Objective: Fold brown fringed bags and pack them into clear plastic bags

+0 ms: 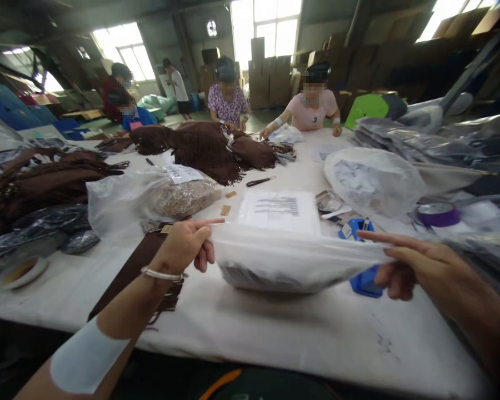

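Note:
A translucent white plastic bag point(283, 261) is stretched sideways above the near part of the table, with something dark inside its lower part. My left hand point(187, 244) pinches the bag's upper left corner between thumb and forefinger. At the upper right corner, my right hand point(416, 261) grips the bag in the same way. Behind the bag lies a stack of white sheets or bags point(279, 208) with dark print. A dark brown fringed cloth point(129, 266) is on the table beside my left forearm.
Brown fringed cloths point(204, 147) are heaped farther back. A filled plastic bag point(183, 194) lies left of centre. On the right are a blue tape dispenser point(365, 282), purple tape point(438, 213) and bagged goods point(425, 139). Several people are beyond the table.

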A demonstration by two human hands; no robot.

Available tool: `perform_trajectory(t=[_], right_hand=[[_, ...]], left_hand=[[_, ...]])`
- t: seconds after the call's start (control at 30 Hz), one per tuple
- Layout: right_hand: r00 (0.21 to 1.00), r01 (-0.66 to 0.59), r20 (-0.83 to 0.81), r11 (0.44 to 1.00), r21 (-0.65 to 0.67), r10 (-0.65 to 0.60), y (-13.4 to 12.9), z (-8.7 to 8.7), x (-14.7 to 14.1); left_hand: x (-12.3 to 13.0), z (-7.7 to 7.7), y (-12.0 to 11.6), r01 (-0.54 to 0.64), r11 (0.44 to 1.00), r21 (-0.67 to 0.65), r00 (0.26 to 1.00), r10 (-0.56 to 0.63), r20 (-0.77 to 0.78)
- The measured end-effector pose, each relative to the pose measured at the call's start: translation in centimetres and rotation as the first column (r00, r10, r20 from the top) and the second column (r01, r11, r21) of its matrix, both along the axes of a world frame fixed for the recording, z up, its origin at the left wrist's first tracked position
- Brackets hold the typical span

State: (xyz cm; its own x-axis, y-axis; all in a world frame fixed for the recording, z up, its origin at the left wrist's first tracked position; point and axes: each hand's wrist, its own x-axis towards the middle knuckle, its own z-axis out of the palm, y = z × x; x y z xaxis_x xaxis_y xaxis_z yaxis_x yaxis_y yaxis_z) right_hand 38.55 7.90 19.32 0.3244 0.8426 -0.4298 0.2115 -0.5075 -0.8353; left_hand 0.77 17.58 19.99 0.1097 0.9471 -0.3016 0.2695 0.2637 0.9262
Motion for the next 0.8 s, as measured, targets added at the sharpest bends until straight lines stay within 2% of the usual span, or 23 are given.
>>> perform_trajectory(t=[0.1,0.17,0.2,0.27,0.33,0.4,0.47,0.5,0.57,0.63,0.67,0.73,0.77,0.8], right_hand=[[0.997,0.01,0.07,0.991,0.131,-0.019,0.9,1.4,-0.5],[0.996,0.022,0.081,0.985,0.174,-0.036,-0.4,0.7,-0.9],[0.997,0.014,0.074,0.986,0.166,-0.027,-1.5,-0.3,-1.0],[0.999,-0.038,0.031,0.994,0.102,0.035,-4.3,-3.5,-1.3],[0.992,-0.119,-0.029,0.993,0.017,0.12,-7.6,-7.8,-1.7],[0.981,-0.192,-0.011,0.978,-0.074,0.192,-10.9,-12.1,-2.0],[0.948,-0.231,0.192,0.964,-0.134,0.254,-14.1,-15.7,-2.5],[0.9,-0.25,0.338,0.961,-0.118,0.276,-15.5,-17.0,-2.7],[0.743,-0.329,0.614,0.944,-0.014,0.268,-17.4,-18.8,-3.0],[0.604,-0.445,0.765,0.891,0.092,0.223,-18.1,-19.6,-3.2],[0.562,-0.506,0.795,0.856,0.111,0.229,-17.9,-19.8,-3.2],[0.533,-0.608,0.796,0.784,0.126,0.286,-17.0,-19.9,-3.1],[0.537,-0.646,0.776,0.752,0.127,0.331,-16.3,-20.0,-2.9],[0.548,-0.669,0.746,0.733,0.121,0.377,-15.8,-19.9,-2.7]], left_hand=[[0.0,1.6,0.4,-0.02,0.988,0.153,1.0,0.017,0.02],[-0.7,1.2,-1.0,-0.007,0.975,0.224,1.0,0.007,0.002],[-1.3,0.3,-2.2,0.013,0.974,0.226,1.0,-0.008,-0.02],[-2.5,-2.9,-5.1,0.074,0.984,0.162,0.995,-0.062,-0.078],[-3.8,-7.4,-8.6,0.154,0.986,0.071,0.98,-0.143,-0.14],[-4.8,-12.1,-12.2,0.233,0.972,0.008,0.938,-0.223,-0.264],[-5.3,-15.7,-15.4,0.298,0.954,0.039,0.822,-0.236,-0.518],[-5.3,-16.8,-16.7,0.336,0.936,0.1,0.751,-0.202,-0.628],[-4.9,-17.9,-18.2,0.45,0.857,0.249,0.628,-0.106,-0.771],[-4.0,-18.0,-18.3,0.602,0.723,0.338,0.552,-0.071,-0.831],[-3.5,-18.0,-17.8,0.685,0.639,0.349,0.52,-0.093,-0.849],[-2.4,-18.2,-16.5,0.815,0.46,0.351,0.476,-0.187,-0.859],[-1.9,-18.6,-15.7,0.841,0.398,0.367,0.477,-0.227,-0.849],[-1.5,-19.1,-15.0,0.844,0.369,0.388,0.493,-0.251,-0.833]])
